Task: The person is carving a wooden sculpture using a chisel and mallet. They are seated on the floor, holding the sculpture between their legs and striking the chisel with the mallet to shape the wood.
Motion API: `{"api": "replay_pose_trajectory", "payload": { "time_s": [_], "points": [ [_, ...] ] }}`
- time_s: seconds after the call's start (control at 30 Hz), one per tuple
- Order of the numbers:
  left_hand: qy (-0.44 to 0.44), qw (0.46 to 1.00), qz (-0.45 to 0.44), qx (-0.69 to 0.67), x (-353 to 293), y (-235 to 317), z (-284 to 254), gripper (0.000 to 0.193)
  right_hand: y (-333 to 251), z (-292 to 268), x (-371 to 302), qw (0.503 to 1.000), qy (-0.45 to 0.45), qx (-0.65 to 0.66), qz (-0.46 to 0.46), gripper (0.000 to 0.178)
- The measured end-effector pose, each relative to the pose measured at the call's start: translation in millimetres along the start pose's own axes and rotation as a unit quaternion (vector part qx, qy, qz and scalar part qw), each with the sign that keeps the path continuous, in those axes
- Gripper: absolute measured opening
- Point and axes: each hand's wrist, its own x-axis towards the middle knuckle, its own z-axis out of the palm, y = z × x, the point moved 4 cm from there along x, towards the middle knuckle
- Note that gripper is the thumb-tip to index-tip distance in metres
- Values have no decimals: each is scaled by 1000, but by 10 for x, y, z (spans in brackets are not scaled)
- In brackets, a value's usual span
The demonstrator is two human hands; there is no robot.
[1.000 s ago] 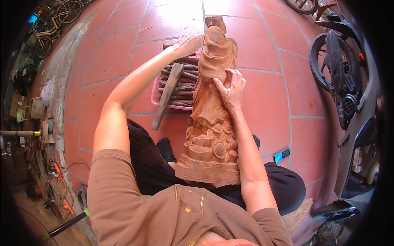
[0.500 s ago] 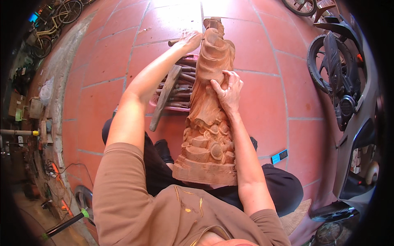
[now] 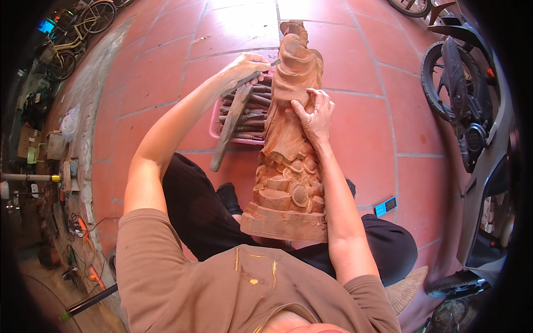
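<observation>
A carved reddish-brown wooden statue (image 3: 291, 127) lies lengthwise in front of me, its base nearest my body. My left hand (image 3: 243, 67) is closed around a chisel (image 3: 247, 80); the blade end meets the statue's left side near its upper part. My right hand (image 3: 316, 117) grips the statue's right side at mid-length, thumb and fingers spread over the carved folds. Beside the statue, a pink basket (image 3: 213, 125) holds several wooden-handled carving tools (image 3: 248, 119). Across its left part leans a long wooden club (image 3: 232, 129).
A blue phone (image 3: 385, 206) lies on the red tiles (image 3: 355, 133) at right. A motorbike (image 3: 472, 127) stands along the right edge. Bicycles (image 3: 78, 33) are at far left, with cords and clutter (image 3: 78, 227) along the left ledge. My crossed legs (image 3: 194, 205) flank the base.
My left hand has come nearer and slightly left, and its wrist has turned, leaving the chisel slanted up toward the statue. My right hand keeps its place on the carving.
</observation>
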Motion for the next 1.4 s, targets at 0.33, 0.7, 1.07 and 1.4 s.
{"api": "replay_pose_trajectory", "payload": {
  "time_s": [0.33, 0.7, 1.07, 1.4],
  "points": [
    [-40, 999, -25, 25, -389, -39, 116, 20, -97, -43, 21, 993, 64, -23, -96, 60],
    [-24, 885, 196, 423, -711, 129, 536, 25, -301, -20, 15, 978, -7, 6, -210, 26],
    [-257, 963, 61, 57, -835, 310, 240, 37, -66, 152, 149, 950, -73, 302, -29, 2],
    [-64, 980, 112, -153, -587, 91, 433, 32, 120, 351, 154, 873, -54, 473, 104, 4]
  ]
}}
